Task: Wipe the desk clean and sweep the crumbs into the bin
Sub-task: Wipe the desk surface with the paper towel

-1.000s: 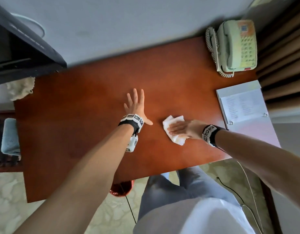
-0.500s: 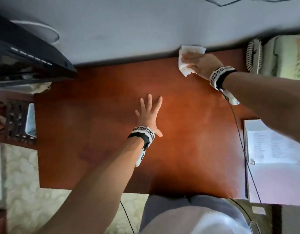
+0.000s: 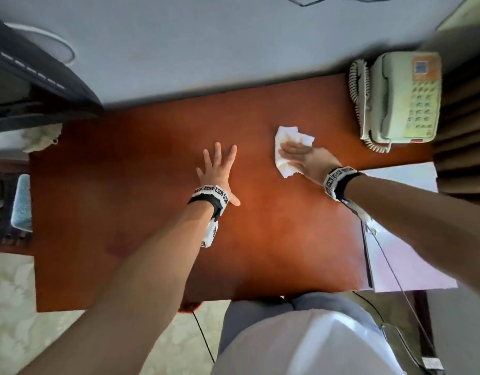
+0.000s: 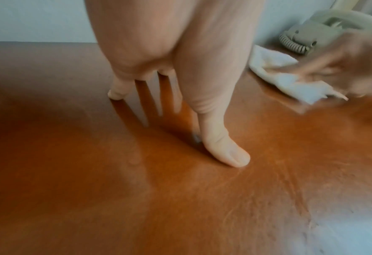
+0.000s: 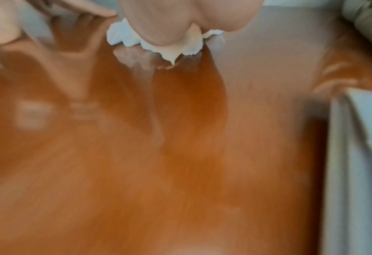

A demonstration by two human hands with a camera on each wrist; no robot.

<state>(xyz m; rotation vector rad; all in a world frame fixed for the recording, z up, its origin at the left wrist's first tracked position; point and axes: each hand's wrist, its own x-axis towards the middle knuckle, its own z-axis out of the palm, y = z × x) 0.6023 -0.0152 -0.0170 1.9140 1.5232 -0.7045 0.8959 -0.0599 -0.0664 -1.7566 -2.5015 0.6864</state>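
A crumpled white tissue (image 3: 287, 147) lies on the reddish-brown wooden desk (image 3: 274, 239), right of centre. My right hand (image 3: 303, 158) presses flat on the tissue (image 5: 159, 43) with straight fingers. My left hand (image 3: 218, 169) lies flat on the desk's middle with fingers spread, thumb (image 4: 224, 148) out to the right. The tissue (image 4: 285, 75) and the blurred right hand (image 4: 342, 63) show at the right of the left wrist view. A red rim (image 3: 189, 307), perhaps the bin, peeks from under the desk's near edge. I see no crumbs.
A pale green telephone (image 3: 401, 98) with a coiled cord stands at the desk's far right. An open ring binder (image 3: 404, 239) covers the right near part. A dark screen (image 3: 30, 85) and a white cloth (image 3: 41, 136) sit at the far left. The wall runs behind the desk.
My right hand has drawn the tissue back from the desk's far edge toward me, to the middle right. The left hand has stayed flat in place.
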